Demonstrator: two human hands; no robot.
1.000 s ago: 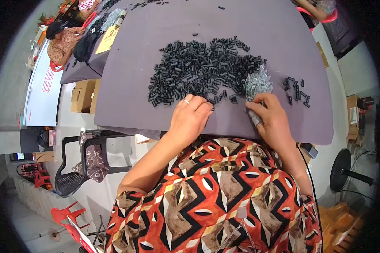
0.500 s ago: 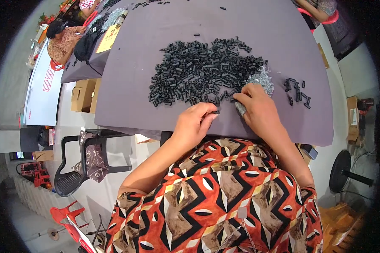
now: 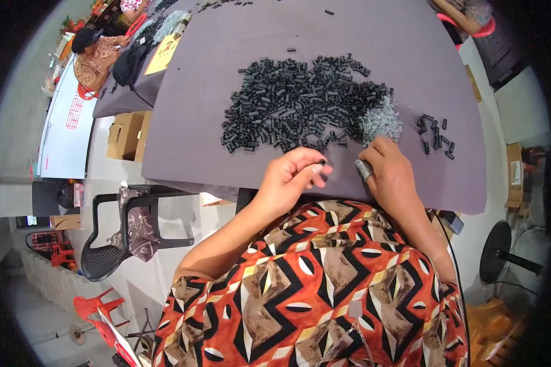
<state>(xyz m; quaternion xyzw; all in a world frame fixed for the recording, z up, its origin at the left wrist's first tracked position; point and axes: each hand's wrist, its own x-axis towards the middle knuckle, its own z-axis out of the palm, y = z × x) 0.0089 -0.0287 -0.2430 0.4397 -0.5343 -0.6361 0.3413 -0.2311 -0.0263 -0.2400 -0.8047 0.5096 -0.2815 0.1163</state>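
A small black cylindrical piece (image 3: 322, 163) is pinched between the thumb and fingers of my left hand (image 3: 288, 177), just in front of the heap's near edge. My right hand (image 3: 390, 164) rests at the near side of a pile of small clear-silver parts (image 3: 381, 121). Its fingers are bent together, hiding whatever they hold, and a grey wrapping (image 3: 365, 170) covers one digit. Beyond both hands spreads a large heap of short black tube-like pieces (image 3: 294, 104), which meets the silver pile on its right.
Several black pieces (image 3: 436, 134) lie apart on the right of the grey-covered table (image 3: 193, 122). A black chair (image 3: 107, 260) stands on the floor at left. Other people (image 3: 95, 58) sit at the far left and far right. A yellow sheet (image 3: 163, 54) lies on the neighbouring table.
My right hand has moved slightly right and down, from the black heap's edge to the silver pile. My left hand has turned, its fingers more open to view around the black piece.
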